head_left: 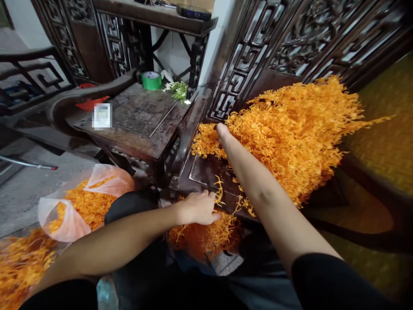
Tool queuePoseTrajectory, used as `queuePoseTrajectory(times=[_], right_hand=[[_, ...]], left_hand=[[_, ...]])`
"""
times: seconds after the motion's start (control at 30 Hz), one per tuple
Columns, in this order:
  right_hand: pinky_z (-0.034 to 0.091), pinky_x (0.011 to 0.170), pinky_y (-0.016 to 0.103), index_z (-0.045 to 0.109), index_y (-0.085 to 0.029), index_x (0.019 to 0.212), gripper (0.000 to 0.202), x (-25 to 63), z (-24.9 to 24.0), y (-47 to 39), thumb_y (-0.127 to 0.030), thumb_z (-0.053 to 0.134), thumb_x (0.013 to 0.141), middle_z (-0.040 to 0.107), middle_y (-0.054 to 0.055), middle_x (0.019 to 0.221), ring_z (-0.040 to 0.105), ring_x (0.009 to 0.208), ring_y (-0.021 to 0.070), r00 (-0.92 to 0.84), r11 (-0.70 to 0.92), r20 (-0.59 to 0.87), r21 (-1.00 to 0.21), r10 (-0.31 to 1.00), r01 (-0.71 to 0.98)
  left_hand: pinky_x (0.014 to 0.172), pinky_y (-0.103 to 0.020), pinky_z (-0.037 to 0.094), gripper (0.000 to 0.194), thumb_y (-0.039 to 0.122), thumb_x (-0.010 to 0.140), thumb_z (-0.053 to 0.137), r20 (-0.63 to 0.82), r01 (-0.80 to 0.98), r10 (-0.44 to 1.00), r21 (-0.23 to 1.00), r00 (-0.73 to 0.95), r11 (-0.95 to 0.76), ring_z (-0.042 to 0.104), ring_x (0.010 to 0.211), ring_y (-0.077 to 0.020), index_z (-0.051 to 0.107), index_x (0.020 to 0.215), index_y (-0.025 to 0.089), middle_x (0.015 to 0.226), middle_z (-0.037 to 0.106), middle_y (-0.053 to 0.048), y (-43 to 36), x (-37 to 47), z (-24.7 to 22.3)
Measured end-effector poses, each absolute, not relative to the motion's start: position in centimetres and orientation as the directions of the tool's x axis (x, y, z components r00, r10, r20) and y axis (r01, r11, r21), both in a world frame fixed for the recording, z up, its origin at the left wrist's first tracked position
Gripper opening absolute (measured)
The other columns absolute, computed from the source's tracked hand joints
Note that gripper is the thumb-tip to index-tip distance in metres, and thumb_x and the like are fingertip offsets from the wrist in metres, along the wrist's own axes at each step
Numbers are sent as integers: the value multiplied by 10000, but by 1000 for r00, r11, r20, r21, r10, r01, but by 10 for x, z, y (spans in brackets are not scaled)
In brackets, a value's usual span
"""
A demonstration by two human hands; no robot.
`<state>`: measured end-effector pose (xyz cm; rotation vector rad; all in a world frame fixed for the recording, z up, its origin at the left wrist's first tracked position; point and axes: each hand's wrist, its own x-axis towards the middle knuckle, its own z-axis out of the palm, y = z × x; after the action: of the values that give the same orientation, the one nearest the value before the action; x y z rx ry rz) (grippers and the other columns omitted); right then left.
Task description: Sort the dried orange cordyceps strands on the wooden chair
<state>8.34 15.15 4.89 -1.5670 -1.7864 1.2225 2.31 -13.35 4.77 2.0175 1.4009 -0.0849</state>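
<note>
A big heap of orange, branching plastic-looking sprigs (290, 137) lies on a dark wooden seat (206, 170). My right hand (221, 132) reaches into its left end; the fingers are hidden from me. In front of the seat, my left hand (200, 208) is closed, with its fingers curled. A small orange sprig (220, 193) sticks up at those fingers and appears to be held there. Just under this hand is a lower bunch of the same orange sprigs (200, 237), between my legs.
At left stand a pale plastic bag (69, 221) of orange pieces and another orange pile (22, 267). The small wooden table (135, 116) holds green tape (151, 81), green-and-white sprigs (179, 90) and a blurred white item (102, 116). Carved wooden panels (251, 47) rise behind.
</note>
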Motion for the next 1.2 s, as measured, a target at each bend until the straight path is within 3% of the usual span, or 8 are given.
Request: queuePoseTrajectory(times=[0.17,0.33,0.43,0.6,0.77,0.93,1.07,1.2], right_hand=[[458,1107,467,537,15,1391,510,113,44,125,-224,541,940,576,286,1451,595,1286,326,-264,79,-142,-730,954,679],[324,1266,398,666,-115,1356,506,164,77,39,-282,688,879,550,146,1543,489,1452,288,-587,430,-36,-644,809,633],[338,1246,550,646,-175,1399,463,218,122,18,-366,512,999,547,143,1525,473,1444,328,-696,749,278,-276,662,602],[257,1217,682,536,-167,1484,605,333,156,63,-475,543,963,380,195,1612,297,1524,424,-174,354,615,-184,769,917],[409,1113,591,631,-86,1298,506,391,112,95,-442,465,978,551,261,1359,535,1275,364,31,140,412,-378,911,915],[383,1080,592,667,-137,1123,414,394,88,71,-478,464,1007,562,220,1280,480,1238,359,82,174,517,-428,852,887],[333,1071,589,635,-235,1213,424,397,104,40,-562,437,1030,533,178,1340,392,1249,346,58,292,639,-428,767,855],[368,1063,589,628,-298,1241,449,395,117,15,-558,315,1052,565,145,1246,462,1221,349,-41,400,707,-349,706,848]], left_hand=[[1112,-458,491,945,626,808,668,-394,767,724,574,567,-288,521,1394,-416,398,1526,74,1528,439,-262,-144,46,23],[1109,-483,493,845,323,851,678,-429,800,683,421,591,-428,540,1370,-409,351,1557,-4,1571,412,-313,-147,80,3],[1061,-470,531,742,124,823,628,-471,785,629,333,618,-522,596,1323,-393,427,1527,1,1568,427,-325,-141,98,-5],[893,-475,591,362,98,824,617,-490,709,535,298,688,-639,725,1089,-380,716,1171,80,1190,716,-263,-120,116,-1],[823,-425,558,314,366,969,510,-377,732,628,363,681,-576,749,952,-323,754,1047,184,1011,780,-156,-94,118,36],[768,-325,492,377,488,985,484,-262,816,824,460,502,-350,722,894,-231,708,1129,220,981,779,-74,-70,124,52],[883,-400,509,812,720,847,615,-390,875,798,350,461,-334,700,1073,-345,523,1417,150,1185,725,-193,-64,146,18],[967,-431,509,715,500,843,731,-404,880,791,325,460,-346,672,1167,-363,511,1431,157,1335,648,-222,-60,166,-14]])
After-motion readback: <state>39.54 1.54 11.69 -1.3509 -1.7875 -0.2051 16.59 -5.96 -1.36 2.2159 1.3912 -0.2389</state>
